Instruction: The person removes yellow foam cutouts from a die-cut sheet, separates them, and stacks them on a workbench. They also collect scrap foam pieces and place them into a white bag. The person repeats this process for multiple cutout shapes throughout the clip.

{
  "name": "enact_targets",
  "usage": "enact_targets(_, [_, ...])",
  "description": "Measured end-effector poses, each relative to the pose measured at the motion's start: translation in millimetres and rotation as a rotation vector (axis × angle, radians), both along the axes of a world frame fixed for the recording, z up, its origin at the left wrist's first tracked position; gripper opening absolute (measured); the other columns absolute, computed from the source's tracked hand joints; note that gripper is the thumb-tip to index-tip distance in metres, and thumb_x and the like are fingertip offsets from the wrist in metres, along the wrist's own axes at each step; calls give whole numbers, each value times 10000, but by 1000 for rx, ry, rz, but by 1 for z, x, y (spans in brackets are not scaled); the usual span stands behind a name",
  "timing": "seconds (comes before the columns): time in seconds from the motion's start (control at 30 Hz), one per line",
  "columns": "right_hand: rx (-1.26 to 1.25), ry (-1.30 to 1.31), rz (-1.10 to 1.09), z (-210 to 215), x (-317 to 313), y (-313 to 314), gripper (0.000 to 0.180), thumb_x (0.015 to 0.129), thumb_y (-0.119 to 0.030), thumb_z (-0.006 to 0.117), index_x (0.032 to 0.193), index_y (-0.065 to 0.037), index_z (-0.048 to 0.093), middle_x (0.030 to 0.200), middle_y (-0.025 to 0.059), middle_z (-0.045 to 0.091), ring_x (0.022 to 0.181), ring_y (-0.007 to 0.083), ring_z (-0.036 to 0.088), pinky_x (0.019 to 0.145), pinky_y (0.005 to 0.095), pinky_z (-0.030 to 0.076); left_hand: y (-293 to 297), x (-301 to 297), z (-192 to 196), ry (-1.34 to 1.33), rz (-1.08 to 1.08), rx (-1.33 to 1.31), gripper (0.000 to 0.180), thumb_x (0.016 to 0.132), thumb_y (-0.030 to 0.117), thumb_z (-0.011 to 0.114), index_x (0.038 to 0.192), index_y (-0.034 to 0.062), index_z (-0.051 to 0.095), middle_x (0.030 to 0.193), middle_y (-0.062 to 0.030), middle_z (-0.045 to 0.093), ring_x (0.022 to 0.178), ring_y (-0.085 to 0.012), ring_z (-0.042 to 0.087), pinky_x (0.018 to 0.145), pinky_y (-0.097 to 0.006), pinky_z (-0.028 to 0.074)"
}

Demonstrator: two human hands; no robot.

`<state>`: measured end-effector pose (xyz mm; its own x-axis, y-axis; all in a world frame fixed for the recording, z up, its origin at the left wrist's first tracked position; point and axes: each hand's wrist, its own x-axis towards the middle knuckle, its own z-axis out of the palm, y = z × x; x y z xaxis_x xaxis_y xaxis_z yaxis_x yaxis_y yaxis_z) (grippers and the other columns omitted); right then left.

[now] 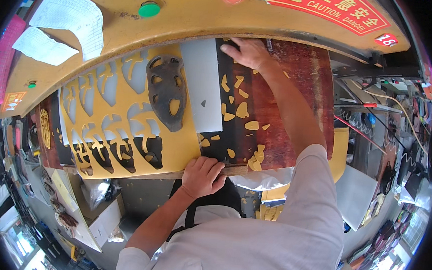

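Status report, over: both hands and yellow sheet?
Left hand at near edge of table, by yellow sheet. Right hand at far side. Dark mold on sheet. Loose scraps between hands.

Dressed in a loose white shirt [249, 241], creased across the front, with short, wide sleeves [310, 175] reaching about to the elbows. Wearing black cloth [217, 197] beyond the hem, hard to tell as trousers or apron, and a narrow black strap [190, 216]. Bare at left hand [201, 176] and right hand [249, 53].
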<state>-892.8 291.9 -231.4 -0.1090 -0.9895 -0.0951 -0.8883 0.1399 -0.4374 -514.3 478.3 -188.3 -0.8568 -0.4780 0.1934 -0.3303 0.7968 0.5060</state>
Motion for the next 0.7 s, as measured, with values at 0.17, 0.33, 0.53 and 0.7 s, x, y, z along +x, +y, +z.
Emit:
enact_targets(0.17, [-503, 21, 283, -7, 38, 70, 451, 987, -380, 678, 1252, -18, 724, 1399, 203, 634, 1306, 427, 578, 1139, 503, 467, 0, 1, -1, 10, 3, -13, 341, 818, 297, 766, 1104, 130, 685, 997, -22, 633, 883, -240, 619, 735, -391, 488])
enact_targets(0.33, [-347, -90, 327, 29, 81, 219, 430, 881, -285, 774, 1226, -33, 721, 1340, 166, 648, 1254, 406, 573, 1117, 526, 471, -1, 1, 0, 60, -6, -7, 382, 790, 293, 787, 1114, 119, 683, 1022, -43, 637, 911, -263, 625, 747, -419, 494])
enact_targets(0.53, [-299, -17, 109, 59, 100, 161, 675, 831, -236, 789, 1448, -58, 578, 1457, 164, 577, 1383, 418, 481, 1188, 556, 397, 0, 3, -1, 54, -17, -29, 357, 810, 282, 768, 1114, 118, 677, 1001, -40, 623, 913, -258, 612, 759, -413, 501])
enact_targets(0.7, [-196, -54, 233, 44, 109, 161, 774, 831, -192, 758, 1534, -52, 467, 1529, 163, 530, 1469, 434, 413, 1248, 599, 304, 2, 4, -1, 24, -24, -17, 374, 797, 287, 781, 1117, 120, 682, 1033, -50, 636, 928, -276, 620, 770, -434, 498])
